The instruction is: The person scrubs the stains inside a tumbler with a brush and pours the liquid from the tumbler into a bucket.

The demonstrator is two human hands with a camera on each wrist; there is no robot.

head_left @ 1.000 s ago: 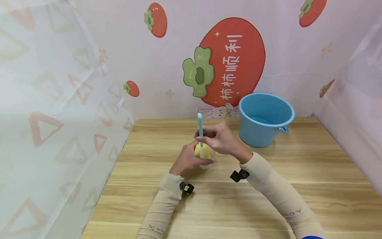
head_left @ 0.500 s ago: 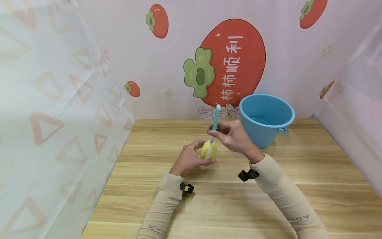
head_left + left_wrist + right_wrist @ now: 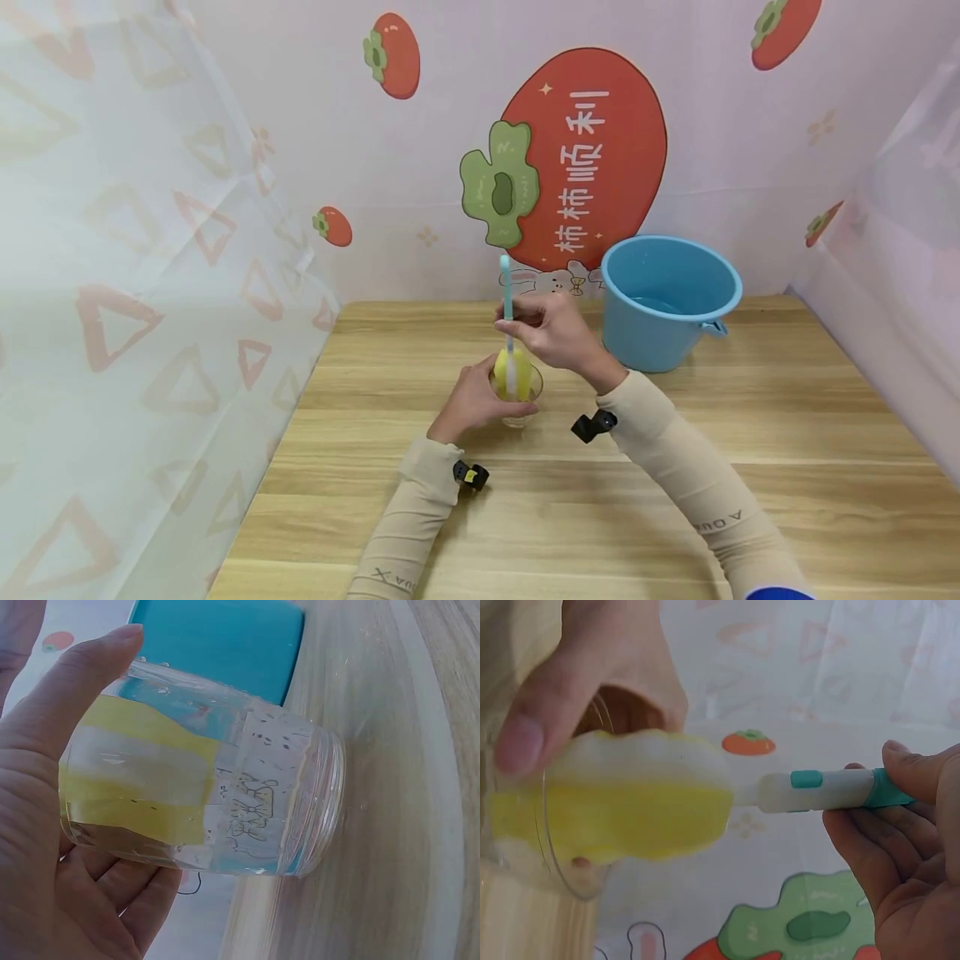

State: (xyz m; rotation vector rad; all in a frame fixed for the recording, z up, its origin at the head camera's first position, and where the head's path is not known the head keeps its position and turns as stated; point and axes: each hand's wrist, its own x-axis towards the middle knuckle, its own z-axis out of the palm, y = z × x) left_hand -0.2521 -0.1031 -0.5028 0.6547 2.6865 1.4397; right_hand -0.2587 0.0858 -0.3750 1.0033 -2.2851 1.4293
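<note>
A clear glass cup [image 3: 262, 795] stands on the wooden table, with water drops on its side in the left wrist view. My left hand [image 3: 476, 396] grips it, thumb on the near side and fingers round the far side. A cup brush [image 3: 660, 802] with a yellow and white sponge head is partly inside the cup's mouth. Its head end sticks out above the rim. My right hand [image 3: 555, 333] pinches the white and turquoise handle [image 3: 506, 287] between thumb and fingers, holding the brush nearly upright over the cup.
A blue bucket [image 3: 652, 333] stands at the back right of the table [image 3: 637, 517], just beyond my right hand. Behind the table hangs a cloth backdrop [image 3: 405, 167] printed with persimmons. Sheeting [image 3: 150, 333] closes off the left side.
The brush first rose and leaned right, then swung back left to nearly upright, with its sponge higher than a second ago. My left hand and the cup stay in place.
</note>
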